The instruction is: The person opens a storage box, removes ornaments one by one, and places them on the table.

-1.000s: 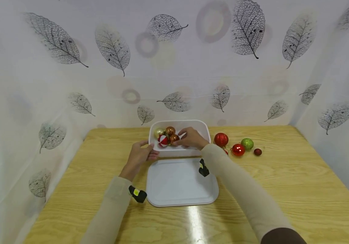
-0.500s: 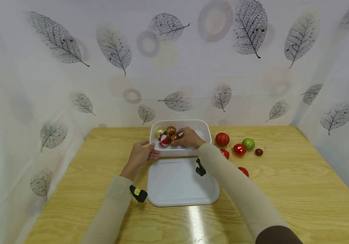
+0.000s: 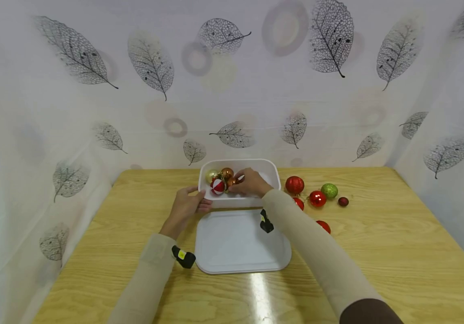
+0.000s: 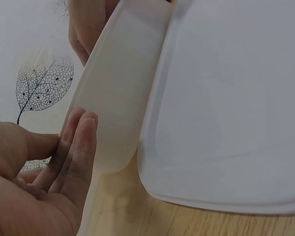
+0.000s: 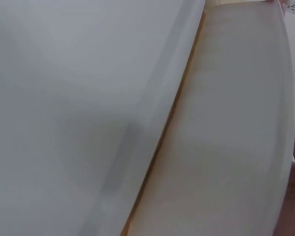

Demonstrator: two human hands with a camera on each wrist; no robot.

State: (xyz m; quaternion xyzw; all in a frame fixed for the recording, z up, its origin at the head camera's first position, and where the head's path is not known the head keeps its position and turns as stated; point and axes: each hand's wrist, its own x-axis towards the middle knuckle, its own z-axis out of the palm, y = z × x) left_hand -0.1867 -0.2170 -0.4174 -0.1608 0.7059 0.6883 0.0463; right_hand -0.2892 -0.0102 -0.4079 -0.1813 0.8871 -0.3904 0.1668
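Note:
A white box (image 3: 270,170) stands at the table's far middle with several ornaments inside: gold (image 3: 211,174), copper (image 3: 227,172) and red-and-white (image 3: 217,186). My right hand (image 3: 251,182) reaches into the box, its fingertips curled over a small copper ornament (image 3: 232,181). My left hand (image 3: 186,205) is at the box's front left corner. In the left wrist view its fingers (image 4: 78,147) lie straight against the box wall (image 4: 118,88). The right wrist view shows only the box wall (image 5: 226,137) and the lid (image 5: 78,98).
A white lid (image 3: 241,243) lies flat in front of the box. Right of the box sit loose ornaments: glittery red (image 3: 294,185), shiny red (image 3: 317,198), green (image 3: 329,191), small dark red (image 3: 343,201) and another red (image 3: 323,226). Leaf-patterned curtains enclose the table.
My right hand has shifted slightly left inside the box and covers more of the small copper ornament. Its arm moved left and uncovered a red ornament on the table. The left hand stayed.

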